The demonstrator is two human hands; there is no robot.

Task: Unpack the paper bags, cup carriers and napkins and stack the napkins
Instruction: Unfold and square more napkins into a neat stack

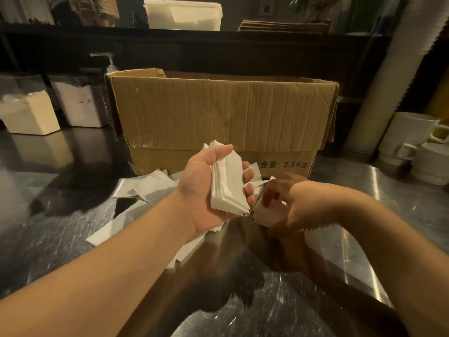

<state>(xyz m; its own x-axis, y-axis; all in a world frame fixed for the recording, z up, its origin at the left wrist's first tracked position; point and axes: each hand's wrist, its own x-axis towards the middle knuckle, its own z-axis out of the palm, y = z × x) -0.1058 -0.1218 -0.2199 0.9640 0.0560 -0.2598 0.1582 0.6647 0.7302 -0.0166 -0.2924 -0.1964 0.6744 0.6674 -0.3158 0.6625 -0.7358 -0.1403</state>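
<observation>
Both forearms are bare from the lower edge of the view up to the wrists, with no sleeve showing on either. The left hand (206, 188) has no ring, watch or glove. The right hand (289, 203) lies partly in shadow and is slightly blurred, and it shows no jewellery or covering either.

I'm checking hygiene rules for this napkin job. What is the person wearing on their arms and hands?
Nothing shows on either one. The left hand and right hand are bare, without gloves, rings, a watch or wristbands visible. Both forearms are uncovered right down to the frame's edge, so no sleeve is in view. The right hand is motion-blurred, so small details there are uncertain.
</observation>
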